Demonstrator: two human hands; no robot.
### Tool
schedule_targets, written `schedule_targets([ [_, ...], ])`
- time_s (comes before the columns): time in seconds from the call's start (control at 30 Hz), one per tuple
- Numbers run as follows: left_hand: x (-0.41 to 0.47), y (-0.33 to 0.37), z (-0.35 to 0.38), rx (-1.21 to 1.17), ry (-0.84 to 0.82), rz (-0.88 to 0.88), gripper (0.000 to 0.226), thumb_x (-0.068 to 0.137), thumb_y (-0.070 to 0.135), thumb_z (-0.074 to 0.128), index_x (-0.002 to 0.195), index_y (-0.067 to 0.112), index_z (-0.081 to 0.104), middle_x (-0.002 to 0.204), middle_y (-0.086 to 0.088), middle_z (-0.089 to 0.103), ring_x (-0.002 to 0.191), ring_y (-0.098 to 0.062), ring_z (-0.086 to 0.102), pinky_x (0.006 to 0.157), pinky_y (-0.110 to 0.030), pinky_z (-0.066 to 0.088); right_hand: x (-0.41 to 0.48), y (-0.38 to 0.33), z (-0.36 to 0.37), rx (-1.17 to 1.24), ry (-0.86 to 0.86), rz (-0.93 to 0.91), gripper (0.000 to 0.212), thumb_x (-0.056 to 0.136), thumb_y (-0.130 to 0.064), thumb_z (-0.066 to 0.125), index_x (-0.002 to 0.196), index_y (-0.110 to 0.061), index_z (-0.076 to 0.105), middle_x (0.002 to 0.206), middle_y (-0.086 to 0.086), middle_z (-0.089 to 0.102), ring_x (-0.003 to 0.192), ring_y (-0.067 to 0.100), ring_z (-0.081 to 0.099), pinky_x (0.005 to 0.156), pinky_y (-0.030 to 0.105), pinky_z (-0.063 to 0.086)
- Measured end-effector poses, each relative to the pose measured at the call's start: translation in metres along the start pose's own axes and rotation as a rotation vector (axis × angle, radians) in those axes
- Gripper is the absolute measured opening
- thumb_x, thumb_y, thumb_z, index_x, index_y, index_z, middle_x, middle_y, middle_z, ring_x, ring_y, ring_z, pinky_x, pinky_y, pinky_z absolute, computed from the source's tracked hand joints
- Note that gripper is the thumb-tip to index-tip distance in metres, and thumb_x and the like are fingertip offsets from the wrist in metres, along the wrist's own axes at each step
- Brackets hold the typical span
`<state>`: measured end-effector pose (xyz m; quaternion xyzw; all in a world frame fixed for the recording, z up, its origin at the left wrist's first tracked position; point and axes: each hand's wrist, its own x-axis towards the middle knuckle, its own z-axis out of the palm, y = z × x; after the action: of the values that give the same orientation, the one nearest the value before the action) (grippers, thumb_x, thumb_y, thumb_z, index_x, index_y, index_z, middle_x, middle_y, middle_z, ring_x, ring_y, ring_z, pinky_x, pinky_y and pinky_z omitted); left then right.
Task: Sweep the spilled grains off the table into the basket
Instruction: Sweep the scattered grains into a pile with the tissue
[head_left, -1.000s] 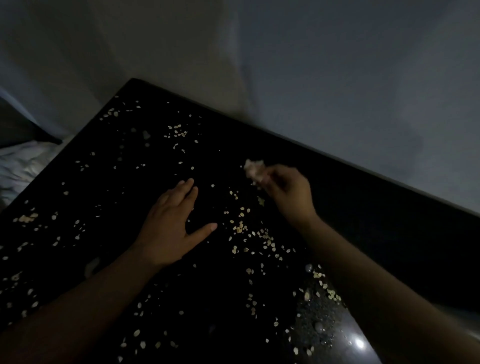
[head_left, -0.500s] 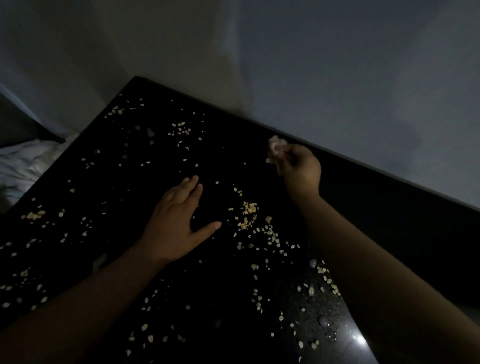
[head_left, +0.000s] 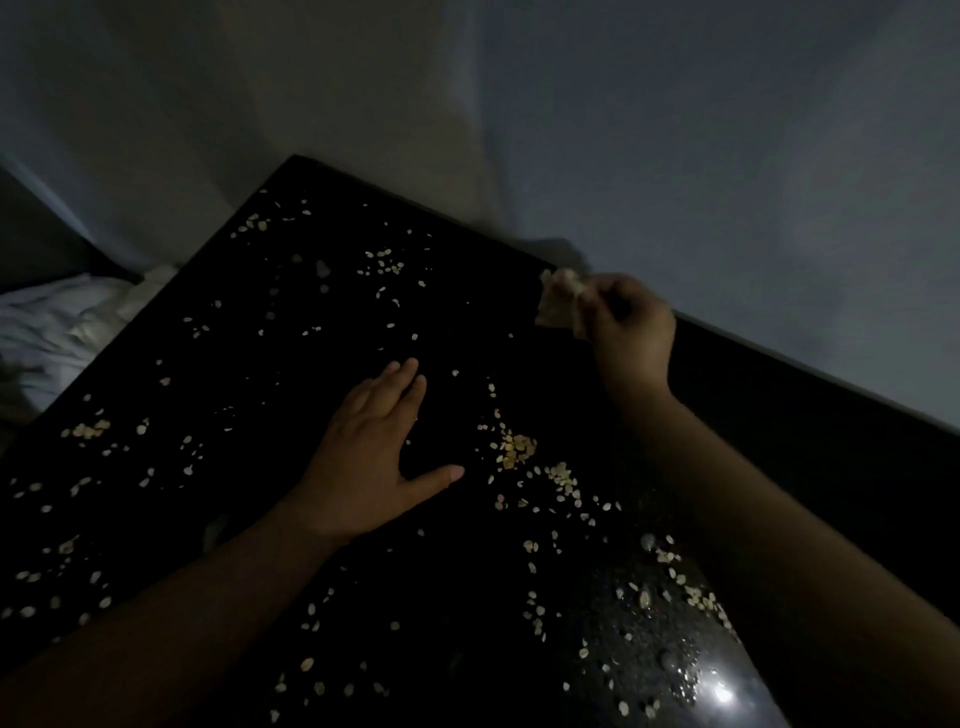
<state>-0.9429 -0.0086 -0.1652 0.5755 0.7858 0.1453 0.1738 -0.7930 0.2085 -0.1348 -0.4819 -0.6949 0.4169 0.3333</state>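
Observation:
Pale grains lie scattered all over a black glossy table, with a denser heap near the middle. My left hand rests flat on the tabletop, fingers straight and thumb spread, just left of that heap. My right hand is at the table's far edge and pinches a small crumpled pale wad, like tissue or cloth. No basket is in view.
A grey wall stands right behind the table's far edge. White crumpled fabric lies beyond the left edge. A bright light reflection shows on the near right of the tabletop. The scene is very dark.
My right hand has carried the pale wad away from the middle of the table to the far edge. My left hand has stayed flat in about the same place.

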Motion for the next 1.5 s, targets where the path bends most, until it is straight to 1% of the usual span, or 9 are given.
schedule_targets([
  [0.17,0.002,-0.003,-0.001,0.001,-0.017,0.001,0.108,0.069,0.087,0.026,0.151,0.018,0.013,0.159,0.009,-0.003,0.141,-0.001,-0.011,0.116,-0.025,-0.003,0.033,0.010,0.034,-0.168,-0.011,0.055,0.009,0.088,-0.024,0.063,0.085,-0.017,0.068,0.086,0.005,0.069,0.083,0.015,0.068,0.067,0.022,0.044],
  [0.3,0.002,-0.008,-0.005,-0.027,-0.033,0.030,0.105,0.070,0.082,0.033,0.150,0.017,0.020,0.159,0.008,0.002,0.144,-0.004,-0.003,0.115,-0.024,0.001,-0.018,0.019,0.039,-0.181,-0.244,-0.090,0.012,0.083,-0.039,0.063,0.089,-0.029,0.067,0.091,-0.001,0.071,0.085,0.019,0.069,0.079,0.045,0.056],
  [0.47,-0.005,-0.031,-0.020,-0.130,0.013,-0.014,0.108,0.067,0.087,0.033,0.149,0.018,0.026,0.157,0.012,0.013,0.144,-0.004,0.006,0.118,-0.031,0.012,-0.089,-0.003,0.014,0.054,-0.421,0.050,0.010,0.091,-0.008,0.061,0.096,-0.009,0.070,0.093,0.012,0.070,0.086,0.026,0.068,0.076,0.040,0.054],
  [0.63,-0.015,-0.044,-0.036,-0.169,0.006,0.023,0.105,0.069,0.088,0.027,0.148,0.018,0.029,0.156,0.012,0.018,0.143,-0.001,0.005,0.117,-0.028,0.008,-0.054,-0.013,0.015,0.095,-0.032,0.111,0.009,0.090,-0.013,0.064,0.084,-0.020,0.068,0.080,-0.002,0.070,0.073,0.008,0.065,0.068,0.025,0.053],
  [0.8,-0.011,-0.057,-0.041,-0.119,-0.020,0.005,0.101,0.073,0.082,0.027,0.149,0.015,0.025,0.158,0.007,0.014,0.140,0.001,0.000,0.114,-0.024,0.004,0.021,-0.003,0.040,-0.094,0.140,0.187,0.016,0.089,-0.027,0.065,0.094,-0.012,0.069,0.085,0.001,0.069,0.081,0.015,0.065,0.078,0.030,0.053],
  [0.97,-0.011,-0.061,-0.035,-0.118,-0.038,-0.042,0.100,0.075,0.079,0.024,0.150,0.014,0.021,0.159,0.008,0.008,0.138,0.005,-0.005,0.114,-0.020,0.000,0.004,0.001,0.073,-0.061,-0.113,0.005,0.011,0.089,-0.023,0.066,0.093,-0.013,0.071,0.092,0.001,0.074,0.079,0.013,0.072,0.079,0.039,0.059],
  [1.17,-0.013,-0.067,-0.031,-0.074,-0.048,-0.021,0.094,0.079,0.076,0.030,0.151,0.017,0.019,0.159,0.013,0.001,0.140,0.006,-0.010,0.108,-0.008,-0.010,-0.071,-0.014,0.054,0.032,-0.483,-0.065,0.017,0.089,-0.007,0.064,0.084,-0.021,0.070,0.083,0.001,0.073,0.077,0.012,0.070,0.070,0.026,0.054],
  [1.37,-0.015,-0.067,-0.026,-0.057,-0.012,0.002,0.096,0.078,0.076,0.038,0.150,0.014,0.023,0.159,0.009,0.005,0.144,0.000,-0.005,0.119,-0.025,0.000,-0.010,-0.029,0.049,0.051,-0.127,-0.038,0.011,0.089,-0.013,0.064,0.080,-0.018,0.068,0.072,-0.006,0.067,0.064,-0.004,0.060,0.063,0.016,0.047],
  [1.5,-0.016,-0.072,-0.022,-0.019,-0.009,0.030,0.094,0.081,0.075,0.040,0.150,0.014,0.021,0.160,0.008,0.004,0.145,-0.003,-0.004,0.118,-0.026,0.000,0.035,-0.022,0.077,-0.007,-0.002,0.069,0.020,0.089,-0.025,0.065,0.070,-0.024,0.061,0.075,-0.001,0.069,0.068,0.005,0.061,0.062,0.014,0.047],
])
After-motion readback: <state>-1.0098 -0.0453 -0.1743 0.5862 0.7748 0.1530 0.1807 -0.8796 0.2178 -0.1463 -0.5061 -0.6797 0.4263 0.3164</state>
